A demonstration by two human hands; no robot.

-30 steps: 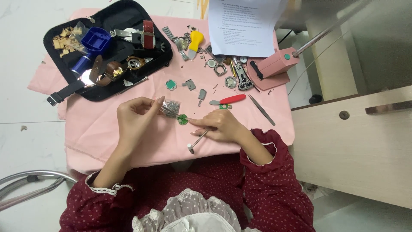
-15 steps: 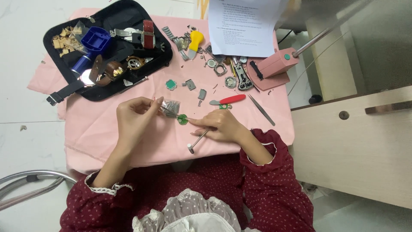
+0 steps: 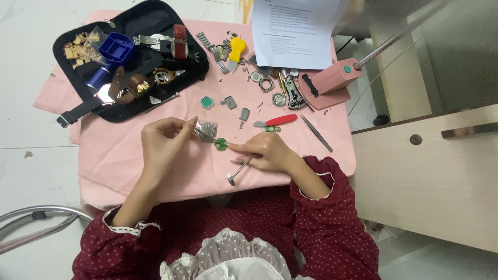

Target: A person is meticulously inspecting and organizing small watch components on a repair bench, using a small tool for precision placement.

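Pale tiled floor, beige wooden cabinet right, metal chair frame.

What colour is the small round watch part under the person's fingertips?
Green; the small round watch part shows best in the head view, between the left hand and right hand.

Pink cloth, black case, green watch face, dotted maroon sleeves

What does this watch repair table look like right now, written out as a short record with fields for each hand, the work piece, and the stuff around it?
surface: pink cloth over a small table
left hand: pinches a thin metal tool aimed at the green watch face
right hand: fingertip by the green watch face, gripping a small metal-handled tool
behind the hands: red-handled tool, tweezers, loose watch parts
far left: open black tool case
far right: paper sheet, pink device
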